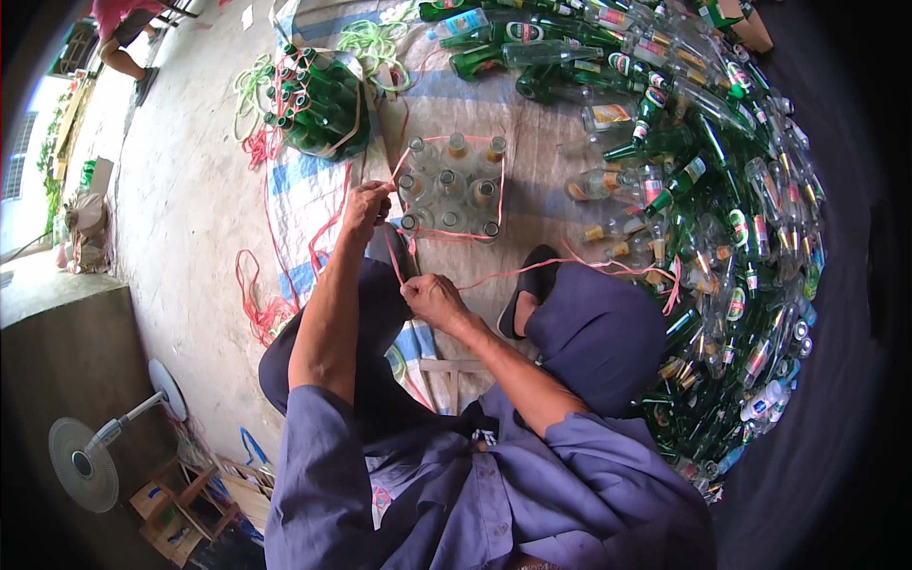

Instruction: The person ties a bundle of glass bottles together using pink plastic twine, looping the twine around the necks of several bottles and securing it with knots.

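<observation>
Several clear glass bottles [449, 183] stand upright in a square block in front of me. Pink plastic twine [503, 187] runs around the outside of the block. At the block's near left corner, my left hand [369, 206] grips the twine between its fingers. My right hand [433, 298] pinches a lower stretch of it near my knee, and the loose tail trails off to the right past my shoe. Farther left stands a bundle of green glass bottles [320, 107], with pink twine laced among the necks.
A large heap of loose green and clear bottles [712, 214] curves along the right side. Tangled pink twine [267, 306] and green twine [370, 44] lie on the woven sheet [306, 192]. A fan [83, 464] stands lower left; a person's leg [121, 58] shows upper left.
</observation>
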Demonstrator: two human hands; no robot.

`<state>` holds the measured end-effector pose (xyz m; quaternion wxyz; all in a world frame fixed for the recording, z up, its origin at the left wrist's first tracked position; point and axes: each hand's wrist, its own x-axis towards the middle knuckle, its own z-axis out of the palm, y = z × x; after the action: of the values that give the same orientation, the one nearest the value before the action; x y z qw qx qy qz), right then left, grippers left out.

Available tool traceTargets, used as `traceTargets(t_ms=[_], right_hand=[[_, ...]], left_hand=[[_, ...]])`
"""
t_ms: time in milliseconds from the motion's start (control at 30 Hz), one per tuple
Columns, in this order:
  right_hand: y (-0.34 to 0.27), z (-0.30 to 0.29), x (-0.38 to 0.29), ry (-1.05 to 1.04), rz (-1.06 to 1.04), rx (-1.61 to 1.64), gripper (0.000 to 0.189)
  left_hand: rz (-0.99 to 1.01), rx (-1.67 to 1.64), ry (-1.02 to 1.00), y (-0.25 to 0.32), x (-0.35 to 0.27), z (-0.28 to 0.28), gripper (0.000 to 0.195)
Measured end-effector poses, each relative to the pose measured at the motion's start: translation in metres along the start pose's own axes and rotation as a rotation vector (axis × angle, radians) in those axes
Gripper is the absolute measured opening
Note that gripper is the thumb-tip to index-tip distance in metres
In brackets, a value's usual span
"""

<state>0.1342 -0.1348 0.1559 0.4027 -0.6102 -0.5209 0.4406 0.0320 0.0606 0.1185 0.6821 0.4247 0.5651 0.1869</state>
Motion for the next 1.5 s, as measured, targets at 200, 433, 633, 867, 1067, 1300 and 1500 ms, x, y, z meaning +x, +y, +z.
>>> traceTargets(t_ms=[200,433,633,867,1067,1300,1500], right_hand=[[0.023,0.003,-0.018,0.038,0.071,-0.073,0.026],[0.022,0.006,-0.024,0.111,0.054,0.031,0.028],[0.015,-0.016,-0.012,0.258,0.068,-0.045,0.029],[0.076,0.026,0.022,0.223,0.391,0.613,0.029],[0.037,0.021,0.024,0.218,0.521,0.743,0.025],[0.055,0.026,0.034,0.4,0.448,0.638,0.022],[0.035,0.025,0.033,0.264,0.751,0.798,0.026]], left_hand=[[0.004,-0.087,0.113,-0.03,-0.044,0.025,0.016],[0.152,-0.175,0.216,-0.08,-0.07,0.026,0.016],[0.317,-0.133,0.199,-0.087,-0.121,0.061,0.014],[0.307,-0.12,0.188,-0.116,-0.144,0.09,0.015],[0.006,-0.195,0.385,-0.109,-0.15,0.069,0.016],[0.415,0.323,0.541,-0.035,-0.096,0.06,0.046],[0.485,0.466,0.463,-0.014,-0.03,0.067,0.047]])
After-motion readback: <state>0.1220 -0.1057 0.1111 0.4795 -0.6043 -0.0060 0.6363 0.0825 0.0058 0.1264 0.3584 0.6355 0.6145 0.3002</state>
